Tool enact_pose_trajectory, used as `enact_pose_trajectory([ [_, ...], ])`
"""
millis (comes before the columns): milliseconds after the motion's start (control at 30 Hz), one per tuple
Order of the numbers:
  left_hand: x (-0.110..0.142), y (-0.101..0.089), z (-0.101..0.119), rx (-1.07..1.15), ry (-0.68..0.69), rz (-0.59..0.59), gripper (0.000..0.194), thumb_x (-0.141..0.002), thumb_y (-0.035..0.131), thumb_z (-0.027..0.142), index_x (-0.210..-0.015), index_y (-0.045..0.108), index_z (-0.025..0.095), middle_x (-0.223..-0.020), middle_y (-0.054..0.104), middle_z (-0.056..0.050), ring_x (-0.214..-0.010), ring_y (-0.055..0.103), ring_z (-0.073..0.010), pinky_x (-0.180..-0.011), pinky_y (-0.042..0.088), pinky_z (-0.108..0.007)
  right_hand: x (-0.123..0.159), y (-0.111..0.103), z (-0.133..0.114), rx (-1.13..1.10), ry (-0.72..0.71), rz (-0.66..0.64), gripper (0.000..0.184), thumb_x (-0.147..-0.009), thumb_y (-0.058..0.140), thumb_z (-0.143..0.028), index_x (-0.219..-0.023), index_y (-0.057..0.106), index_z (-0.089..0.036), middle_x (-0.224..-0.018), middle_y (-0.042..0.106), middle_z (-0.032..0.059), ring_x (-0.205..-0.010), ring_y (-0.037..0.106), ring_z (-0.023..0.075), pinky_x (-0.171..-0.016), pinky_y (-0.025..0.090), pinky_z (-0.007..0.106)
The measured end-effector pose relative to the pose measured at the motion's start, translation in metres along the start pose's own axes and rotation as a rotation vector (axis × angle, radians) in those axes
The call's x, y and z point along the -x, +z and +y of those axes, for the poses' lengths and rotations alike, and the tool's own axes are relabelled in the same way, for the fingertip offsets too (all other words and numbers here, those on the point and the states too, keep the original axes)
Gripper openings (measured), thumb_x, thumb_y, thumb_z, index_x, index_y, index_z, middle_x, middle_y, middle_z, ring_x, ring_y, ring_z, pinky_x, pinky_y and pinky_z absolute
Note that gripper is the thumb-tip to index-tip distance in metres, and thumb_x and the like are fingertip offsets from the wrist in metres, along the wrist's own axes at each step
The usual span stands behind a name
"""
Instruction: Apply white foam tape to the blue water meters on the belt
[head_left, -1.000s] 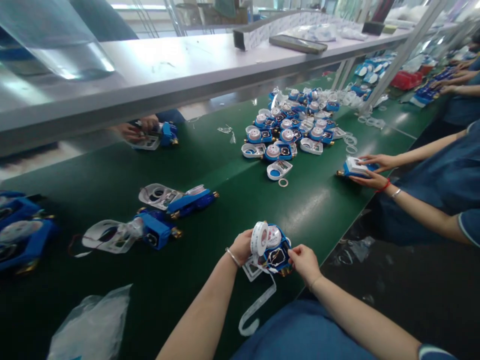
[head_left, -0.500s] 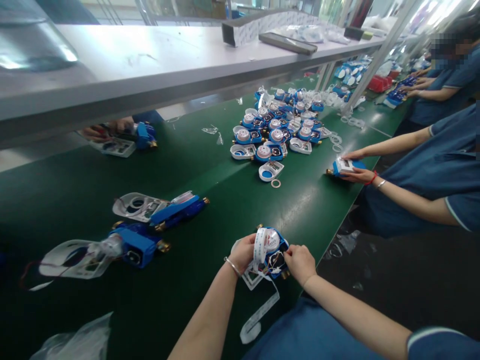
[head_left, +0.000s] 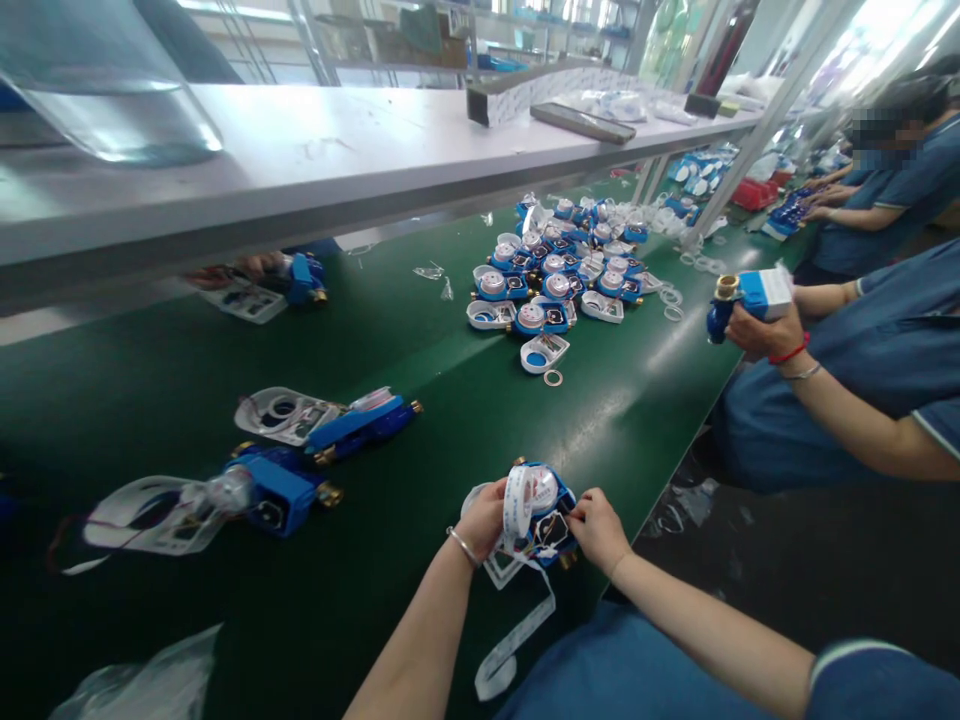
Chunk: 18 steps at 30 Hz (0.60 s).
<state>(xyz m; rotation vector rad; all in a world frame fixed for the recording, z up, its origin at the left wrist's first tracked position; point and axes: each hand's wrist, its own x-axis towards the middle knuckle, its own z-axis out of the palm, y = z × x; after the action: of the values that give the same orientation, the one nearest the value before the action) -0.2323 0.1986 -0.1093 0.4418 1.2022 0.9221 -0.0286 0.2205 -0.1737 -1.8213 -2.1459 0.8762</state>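
Note:
In front of me a blue water meter (head_left: 553, 538) lies on the green table, its clear round dial up and thin wires showing in its open compartment. Beside it is a white cover (head_left: 504, 570), partly hidden under my left hand. My left hand (head_left: 484, 520) is closed on a looped strip of white printed tape (head_left: 517, 505), whose tail curls down towards the table's front edge. My right hand (head_left: 598, 528) is pinched at the right side of the meter's compartment; what lies between its fingertips is hidden.
Two more meters with open covers (head_left: 281, 490) lie to the left. A pile of meters (head_left: 559, 270) stands further back, near a flat ring (head_left: 553, 378). A shelf (head_left: 337, 150) overhangs the table. At right, a co-worker's hand (head_left: 772, 330) holds another meter. A plastic bag (head_left: 150, 680) lies front left.
The co-worker at right has lifted a meter off the table and tilted it. My hands stay at the same meter, with only slight shifts. The view has tipped up slightly.

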Motion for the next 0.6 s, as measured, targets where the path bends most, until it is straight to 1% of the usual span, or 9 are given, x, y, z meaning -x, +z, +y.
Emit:
enact_pose_trajectory([
  [67, 0.014, -0.013, -0.001, -0.091, 0.035, 0.018, 0.032, -0.068, 0.063, 0.028, -0.095, 0.06, 0.011, -0.086, 0.068, -0.01, -0.073, 0.063, -0.0213, -0.065, 0.049, -0.031, 0.0, -0.007, 0.004, -0.023, -0.047, 0.001, 0.015, -0.074, 0.055, -0.024, -0.062, 0.064, -0.019, -0.089, 0.055, 0.0056, -0.079, 0.054, 0.0148, -0.074, 0.041, 0.022],
  [133, 0.03, -0.032, -0.007, -0.403, 0.052, 0.112, 0.032, -0.072, 0.056, 0.033, -0.098, 0.059, 0.014, -0.092, 0.067, -0.008, -0.079, 0.062, -0.0211, -0.068, 0.048, -0.03, -0.005, -0.016, 0.006, -0.049, -0.101, 0.009, 0.018, -0.078, 0.05, -0.027, -0.072, 0.065, -0.019, -0.093, 0.057, 0.006, -0.088, 0.054, 0.0158, -0.08, 0.039, 0.023],
  [167, 0.039, -0.043, -0.013, -0.632, 0.034, 0.2, 0.031, -0.075, 0.052, 0.035, -0.098, 0.058, 0.016, -0.092, 0.067, -0.007, -0.081, 0.062, -0.0211, -0.069, 0.048, -0.03, -0.011, -0.021, 0.006, -0.057, -0.124, 0.005, 0.021, -0.081, 0.046, -0.027, -0.079, 0.065, -0.019, -0.095, 0.058, 0.0063, -0.091, 0.054, 0.0157, -0.083, 0.038, 0.023],
  [233, 0.054, -0.059, -0.029, -0.974, -0.08, 0.352, 0.029, -0.076, 0.047, 0.037, -0.095, 0.059, 0.019, -0.09, 0.066, -0.007, -0.08, 0.062, -0.0227, -0.067, 0.047, -0.032, -0.028, -0.028, 0.002, -0.06, -0.16, -0.041, 0.027, -0.085, 0.039, -0.025, -0.09, 0.064, -0.018, -0.095, 0.061, 0.0062, -0.093, 0.054, 0.0146, -0.085, 0.037, 0.022],
  [300, 0.064, -0.066, -0.051, -1.088, -0.185, 0.447, 0.026, -0.074, 0.05, 0.033, -0.091, 0.06, 0.018, -0.089, 0.066, -0.01, -0.079, 0.062, -0.0259, -0.066, 0.047, -0.035, -0.049, -0.03, -0.005, -0.049, -0.189, -0.12, 0.028, -0.085, 0.037, -0.023, -0.094, 0.064, -0.019, -0.094, 0.063, 0.0055, -0.092, 0.055, 0.0137, -0.084, 0.037, 0.021],
  [367, 0.07, -0.064, -0.073, -1.13, -0.225, 0.52, 0.028, -0.072, 0.052, 0.026, -0.097, 0.06, 0.017, -0.095, 0.065, -0.013, -0.085, 0.061, -0.0278, -0.071, 0.046, -0.038, -0.067, -0.029, -0.012, -0.033, -0.216, -0.208, 0.027, -0.084, 0.04, -0.022, -0.089, 0.066, -0.019, -0.09, 0.065, 0.0047, -0.088, 0.056, 0.0135, -0.079, 0.038, 0.021],
  [467, 0.075, -0.049, -0.095, -1.204, -0.24, 0.626, 0.049, -0.072, 0.051, 0.018, -0.121, 0.046, 0.016, -0.113, 0.058, -0.015, -0.107, 0.052, -0.0287, -0.09, 0.038, -0.042, -0.076, -0.029, -0.015, 0.005, -0.214, -0.304, 0.024, -0.081, 0.045, -0.023, -0.077, 0.068, -0.018, -0.082, 0.065, 0.0051, -0.082, 0.057, 0.0144, -0.074, 0.038, 0.022],
  [533, 0.077, -0.033, -0.098, -1.257, -0.255, 0.74, 0.06, -0.071, 0.05, 0.014, -0.13, 0.035, 0.016, -0.13, 0.045, -0.016, -0.123, 0.035, -0.0322, -0.099, 0.026, -0.05, -0.071, -0.031, -0.013, 0.028, -0.196, -0.327, 0.02, -0.077, 0.05, -0.026, -0.075, 0.068, -0.018, -0.085, 0.064, 0.0061, -0.083, 0.056, 0.016, -0.074, 0.038, 0.024],
  [600, 0.075, -0.013, -0.092, -1.29, -0.182, 0.855, 0.061, -0.072, 0.049, 0.014, -0.131, 0.032, 0.016, -0.14, 0.03, -0.016, -0.13, 0.021, -0.0341, -0.101, 0.019, -0.055, -0.062, -0.034, -0.008, 0.037, -0.182, -0.34, 0.017, -0.074, 0.054, -0.029, -0.079, 0.067, -0.02, -0.091, 0.062, 0.006, -0.087, 0.055, 0.0173, -0.076, 0.037, 0.026],
])
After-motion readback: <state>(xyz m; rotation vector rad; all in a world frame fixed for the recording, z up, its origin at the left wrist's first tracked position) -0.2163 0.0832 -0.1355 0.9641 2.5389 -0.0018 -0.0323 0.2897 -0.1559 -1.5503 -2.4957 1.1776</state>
